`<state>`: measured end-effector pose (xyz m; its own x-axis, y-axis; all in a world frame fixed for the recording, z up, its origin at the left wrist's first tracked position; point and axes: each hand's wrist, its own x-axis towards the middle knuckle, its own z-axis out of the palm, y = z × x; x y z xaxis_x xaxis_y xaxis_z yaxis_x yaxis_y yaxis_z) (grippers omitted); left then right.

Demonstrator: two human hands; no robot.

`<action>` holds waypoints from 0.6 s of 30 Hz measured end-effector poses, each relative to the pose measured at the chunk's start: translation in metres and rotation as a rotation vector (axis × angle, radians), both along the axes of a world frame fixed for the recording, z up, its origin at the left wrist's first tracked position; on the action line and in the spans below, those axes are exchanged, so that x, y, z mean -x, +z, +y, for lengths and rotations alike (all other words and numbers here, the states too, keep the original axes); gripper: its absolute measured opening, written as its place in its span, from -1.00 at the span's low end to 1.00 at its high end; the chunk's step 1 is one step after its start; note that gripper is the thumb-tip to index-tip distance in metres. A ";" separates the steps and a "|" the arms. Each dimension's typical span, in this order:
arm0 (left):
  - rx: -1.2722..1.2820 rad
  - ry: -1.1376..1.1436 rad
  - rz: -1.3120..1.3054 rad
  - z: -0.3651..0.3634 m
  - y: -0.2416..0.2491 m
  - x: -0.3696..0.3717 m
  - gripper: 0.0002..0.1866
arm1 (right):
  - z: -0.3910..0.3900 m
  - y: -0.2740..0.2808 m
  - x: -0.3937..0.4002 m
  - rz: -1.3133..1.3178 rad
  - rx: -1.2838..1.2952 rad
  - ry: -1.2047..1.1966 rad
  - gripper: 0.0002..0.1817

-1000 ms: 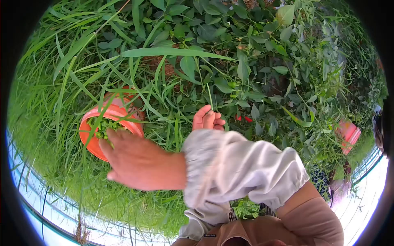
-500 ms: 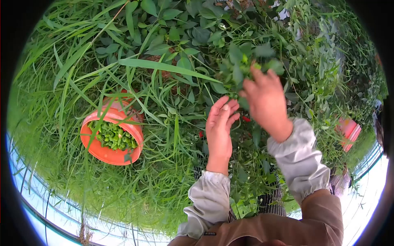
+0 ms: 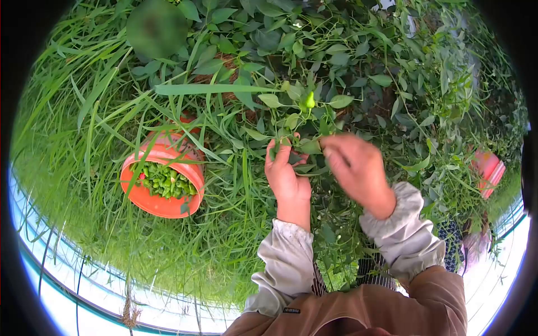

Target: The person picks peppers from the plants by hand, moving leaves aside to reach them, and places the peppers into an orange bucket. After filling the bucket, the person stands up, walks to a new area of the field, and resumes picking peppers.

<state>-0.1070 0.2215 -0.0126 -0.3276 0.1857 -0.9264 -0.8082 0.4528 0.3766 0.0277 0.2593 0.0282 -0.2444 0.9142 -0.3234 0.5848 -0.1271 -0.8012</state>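
Observation:
My left hand (image 3: 288, 179) is curled, palm up, around a leafy sprig of a pepper plant (image 3: 291, 120), with leaves between its thumb and fingers. Just to its right, my right hand (image 3: 358, 171) has bent fingers drawn together beside a leaf. Whatever sits in its fingertips is hidden and slightly blurred. A light green pepper (image 3: 310, 101) shows on the plant above both hands. On the left, an orange bucket (image 3: 157, 210) lies tipped in the grass, its mouth towards me. Inside are many green peppers (image 3: 165, 182) and a small red one (image 3: 142, 176).
Tall grass (image 3: 224, 235) surrounds the bucket, and one broad blade (image 3: 218, 88) stretches across towards the plant. Dense pepper foliage (image 3: 437, 106) fills the right side. A red and pink container (image 3: 488, 173) stands far right, near part of another person's patterned clothing (image 3: 450, 243).
My right hand has come down from the upper foliage to beside my left hand. The left hand has closed more around the sprig. The light green pepper now shows clearly.

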 end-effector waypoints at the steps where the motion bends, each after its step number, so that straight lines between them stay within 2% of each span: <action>1: 0.000 0.003 0.002 -0.001 0.000 0.000 -0.68 | 0.012 -0.007 -0.006 -0.098 -0.106 -0.020 -0.81; 3: -0.039 -0.031 -0.007 -0.004 -0.002 0.000 -0.67 | 0.033 -0.025 -0.012 -0.143 -0.244 -0.077 -0.82; 5: -0.014 -0.030 0.008 -0.002 0.001 0.000 -0.67 | 0.053 -0.035 -0.003 -0.174 -0.327 -0.015 -0.78; 7: 0.012 -0.032 0.023 0.000 0.004 -0.001 -0.68 | 0.063 -0.045 0.006 -0.214 -0.312 0.260 -0.71; 9: 0.071 -0.093 0.099 0.003 0.005 -0.002 -0.69 | 0.047 -0.059 0.008 -0.351 -0.245 0.422 -0.75; 13: 0.053 -0.075 0.094 0.005 0.009 -0.003 -0.69 | 0.018 -0.036 0.008 -0.323 -0.124 0.247 -0.82; 15: 0.082 -0.086 0.077 0.006 0.007 -0.004 -0.69 | 0.007 -0.031 0.004 -0.197 0.283 0.171 -0.83; 16: 0.045 -0.013 0.064 0.003 0.004 -0.007 -0.68 | 0.005 -0.029 0.000 -0.068 0.424 0.145 -0.82; 17: 0.045 -0.014 0.063 0.003 0.003 -0.007 -0.68 | 0.004 -0.029 -0.002 -0.068 0.424 0.145 -0.82; 18: 0.045 -0.011 0.076 0.004 0.004 -0.007 -0.68 | 0.003 -0.029 -0.004 0.041 0.558 0.107 -0.83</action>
